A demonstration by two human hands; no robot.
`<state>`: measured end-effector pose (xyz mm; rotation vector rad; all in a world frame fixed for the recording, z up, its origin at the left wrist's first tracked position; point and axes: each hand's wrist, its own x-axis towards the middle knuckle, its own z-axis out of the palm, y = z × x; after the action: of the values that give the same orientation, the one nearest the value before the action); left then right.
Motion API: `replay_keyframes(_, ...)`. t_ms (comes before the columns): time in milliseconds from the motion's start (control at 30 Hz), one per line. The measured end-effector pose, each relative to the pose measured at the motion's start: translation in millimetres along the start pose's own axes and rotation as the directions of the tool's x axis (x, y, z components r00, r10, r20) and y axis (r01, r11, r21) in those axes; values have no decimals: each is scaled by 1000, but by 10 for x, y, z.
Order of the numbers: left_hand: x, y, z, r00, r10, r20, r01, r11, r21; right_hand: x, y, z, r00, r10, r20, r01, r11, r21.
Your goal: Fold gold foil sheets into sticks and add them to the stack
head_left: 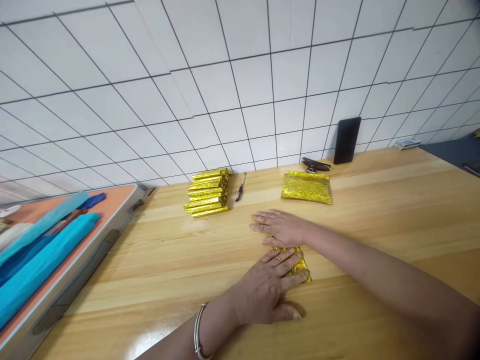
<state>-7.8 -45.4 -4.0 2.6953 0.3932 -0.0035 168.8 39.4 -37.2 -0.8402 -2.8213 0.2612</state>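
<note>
A gold foil sheet lies on the wooden table, mostly covered by my two hands. My left hand, with a bangle at the wrist, rests flat on its near part, fingers spread and the thumb apart on the wood. Across the sheet's far edge lies my right hand, palm down with fingers stretched to the left. Beyond it sits a flat stack of gold foil sheets. Farther left is a pile of rolled gold foil, several rolls heaped together.
A pen lies beside the rolls. Against the tiled wall leans a black phone, with a dark hair claw to its left. An orange-topped surface holding blue cloth borders the wooden table on the left.
</note>
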Motion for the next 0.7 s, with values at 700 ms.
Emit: replay_keyframes(700,-44,55,22,997,24,-70,-18,996,84,157,167,7,994,93,-57,-102,978,-180)
